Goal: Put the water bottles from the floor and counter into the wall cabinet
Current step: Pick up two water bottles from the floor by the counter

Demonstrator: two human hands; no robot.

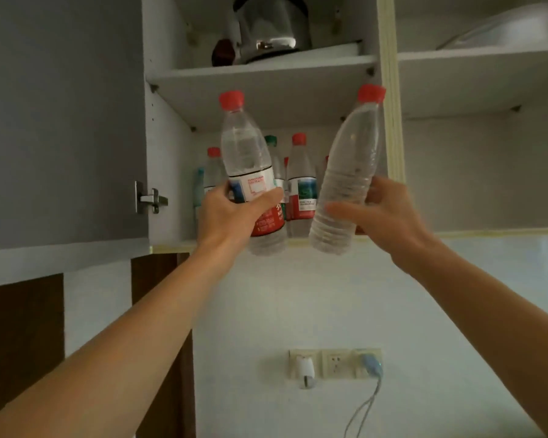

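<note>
From the head view, the left hand (231, 210) wraps its fingers around a labelled bottle (247, 165), and the right hand (383, 213) grips a bare bottle (345, 184) tilted toward its thumb. Both hover just before the wall cabinet (168, 153). Better to straighten each before setting down: standing bottles (301, 181) beyond the fingertips crowd the shelf, and a kettle (271, 26) sits above.

A white wall (298, 295) carried three sockets (334, 363); a grey cabinet door (60, 121) stood open beside dark wood panelling (19, 343).
</note>
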